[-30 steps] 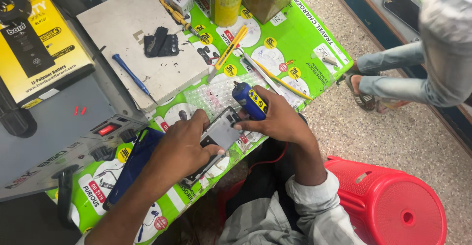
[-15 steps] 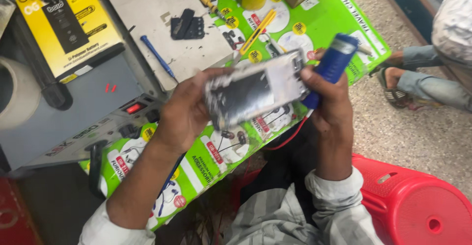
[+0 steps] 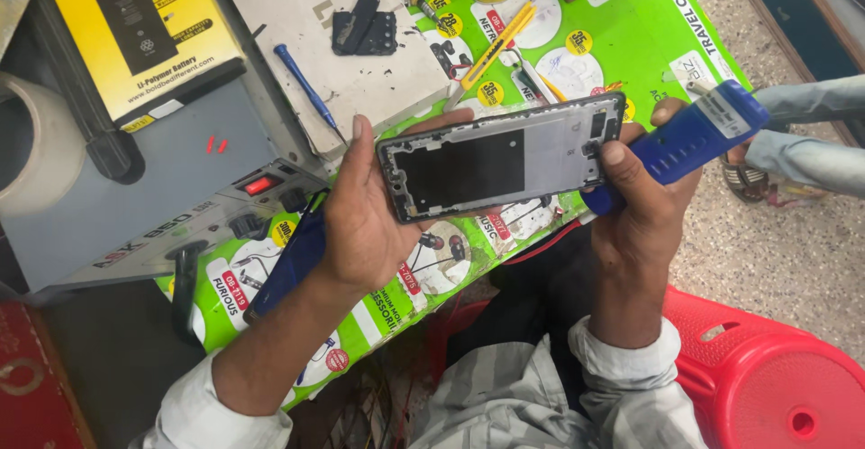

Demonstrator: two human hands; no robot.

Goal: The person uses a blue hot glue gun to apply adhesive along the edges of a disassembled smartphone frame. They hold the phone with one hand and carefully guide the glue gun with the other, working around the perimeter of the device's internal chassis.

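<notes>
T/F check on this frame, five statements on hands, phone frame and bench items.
1. The left hand holds the opened phone frame. True.
2. The right hand is empty. False: it grips a blue tool.
3. The stool is green. False: it is red.
4. A blue-handled screwdriver lies on the grey plate. True.
5. The phone frame lies flat on the green mat. False: it is held above it.

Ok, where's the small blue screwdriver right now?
The blue screwdriver lies on the grey pad, upper left of centre, just above the left hand.
</notes>
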